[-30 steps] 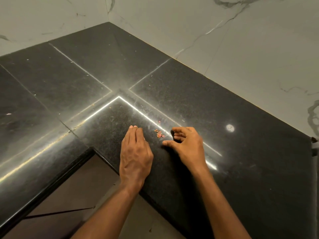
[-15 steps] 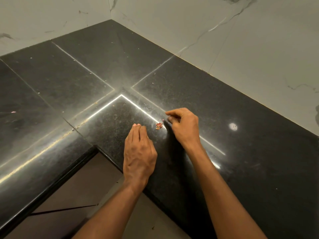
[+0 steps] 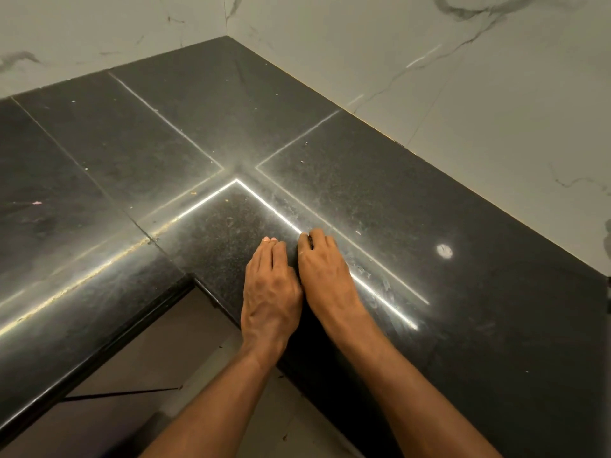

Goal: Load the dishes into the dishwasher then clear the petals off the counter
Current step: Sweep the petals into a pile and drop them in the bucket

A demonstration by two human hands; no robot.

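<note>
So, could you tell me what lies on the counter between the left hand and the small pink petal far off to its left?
In the head view, only bare dark counter with pale seams separates the left hand from the pink petal.

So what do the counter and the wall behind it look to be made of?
Counter: likely polished black granite or similar stone; speckled dark surface, glossy streaks of reflected light, pale joints between slabs. Wall: looks like white marble or marble-look tile; grey veins, faint sheen, thin seams. Real stone or imitation cannot be told.
</note>
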